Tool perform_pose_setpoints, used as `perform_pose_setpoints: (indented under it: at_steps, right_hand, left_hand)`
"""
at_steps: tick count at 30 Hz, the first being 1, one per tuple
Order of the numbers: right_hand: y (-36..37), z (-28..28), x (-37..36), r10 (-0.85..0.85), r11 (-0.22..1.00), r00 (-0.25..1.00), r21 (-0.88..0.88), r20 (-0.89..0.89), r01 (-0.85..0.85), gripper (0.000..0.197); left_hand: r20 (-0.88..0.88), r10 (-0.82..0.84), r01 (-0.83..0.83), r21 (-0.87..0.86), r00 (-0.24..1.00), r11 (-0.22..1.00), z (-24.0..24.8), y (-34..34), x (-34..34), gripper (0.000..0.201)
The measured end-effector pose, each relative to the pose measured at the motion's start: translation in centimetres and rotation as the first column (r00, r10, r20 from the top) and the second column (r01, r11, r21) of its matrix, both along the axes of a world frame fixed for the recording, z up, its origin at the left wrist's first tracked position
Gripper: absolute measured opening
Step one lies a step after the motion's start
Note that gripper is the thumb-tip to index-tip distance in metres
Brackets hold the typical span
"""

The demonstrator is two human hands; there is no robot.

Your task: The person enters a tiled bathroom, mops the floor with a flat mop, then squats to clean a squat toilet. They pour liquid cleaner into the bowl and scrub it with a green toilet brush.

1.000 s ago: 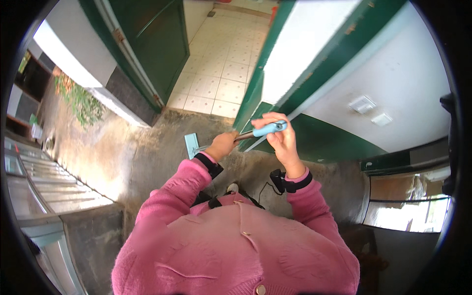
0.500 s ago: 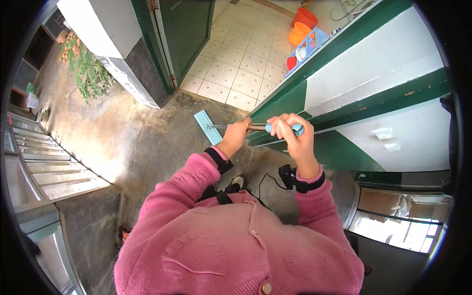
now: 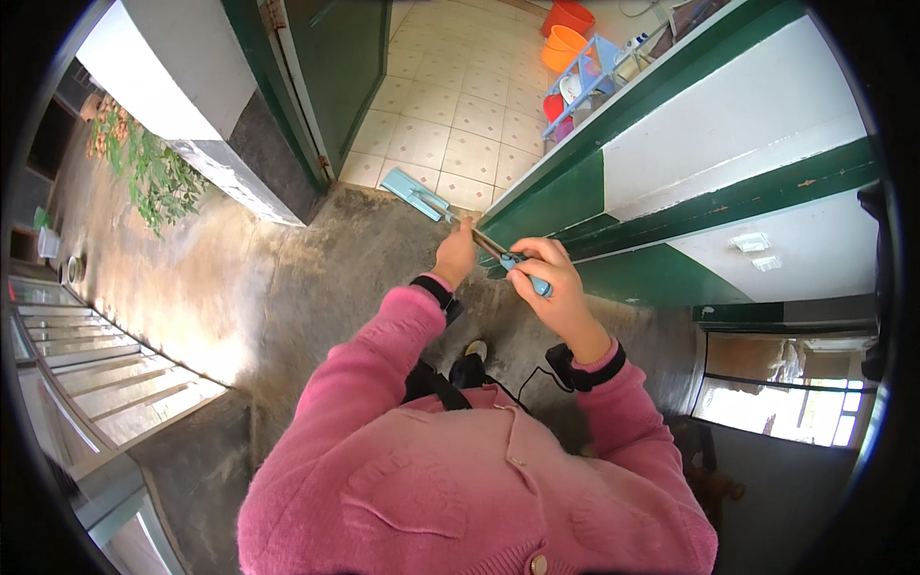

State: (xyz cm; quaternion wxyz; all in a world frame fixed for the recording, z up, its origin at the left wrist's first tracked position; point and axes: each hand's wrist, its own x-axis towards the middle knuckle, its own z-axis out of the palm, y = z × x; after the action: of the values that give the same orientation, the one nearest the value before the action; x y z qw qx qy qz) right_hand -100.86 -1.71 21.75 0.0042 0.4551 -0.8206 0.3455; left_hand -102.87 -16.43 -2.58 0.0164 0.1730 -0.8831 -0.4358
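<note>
Both my hands are on a flat-head mop whose light blue rectangular head (image 3: pixel 407 190) hangs near the doorway threshold; whether it touches the floor I cannot tell. My left hand (image 3: pixel 455 255) is closed round the metal pole, nearer the head. Higher up, my right hand (image 3: pixel 553 286) grips the blue handle end, fingers curled about it. The pole slants from the head at far left down to the right hand. Black bands circle both my wrists, over pink sleeves.
A green door (image 3: pixel 331 72) stands open onto a pale tiled floor (image 3: pixel 450 120). Inside are an orange bucket (image 3: pixel 563 48), a red bucket (image 3: pixel 571 15) and a blue rack (image 3: pixel 586 81). The green-and-white wall (image 3: pixel 709 172) is close on my right. A leafy plant (image 3: pixel 153 177) stands left of a pillar.
The mop head has swung forward to the threshold. My right hand has come down and slightly left, tilting the pole. The view has shifted, bringing the doorway leftward.
</note>
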Motion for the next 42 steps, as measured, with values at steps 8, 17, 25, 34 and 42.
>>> perform_pose_setpoints:
  at_steps: [8,17,25,34,42]
  right_hand:
    - [5.6,-0.8,1.8,-0.327,0.931,0.897,0.264,0.297,0.252,0.027]
    - [9.3,-5.4,3.9,-0.398,0.755,0.904,0.615,0.154,0.228,0.038]
    - [6.6,-11.9,2.7,-0.547,0.799,0.772,0.477,0.324,0.366,0.033]
    - [1.6,-18.1,-2.7,-0.642,0.762,0.658,0.420,0.392,0.493,0.032]
    - [-4.6,-18.5,-12.3,-0.605,0.793,0.717,0.341,0.346,0.505,0.031]
  left_hand:
    - [0.243,-0.352,-0.158,0.955,0.904,0.252,2.6,2.4,2.0,0.046]
    - [0.103,-0.448,-0.070,0.993,0.888,0.091,1.7,7.7,2.0,0.027]
    - [0.223,-0.324,-0.109,0.936,0.919,0.336,0.2,5.9,1.1,0.026]
    - [0.215,-0.182,-0.154,0.941,0.959,0.302,-0.3,3.0,-1.4,0.046]
    - [0.227,-0.159,-0.159,0.922,0.961,0.353,-0.3,-2.7,-11.0,0.042]
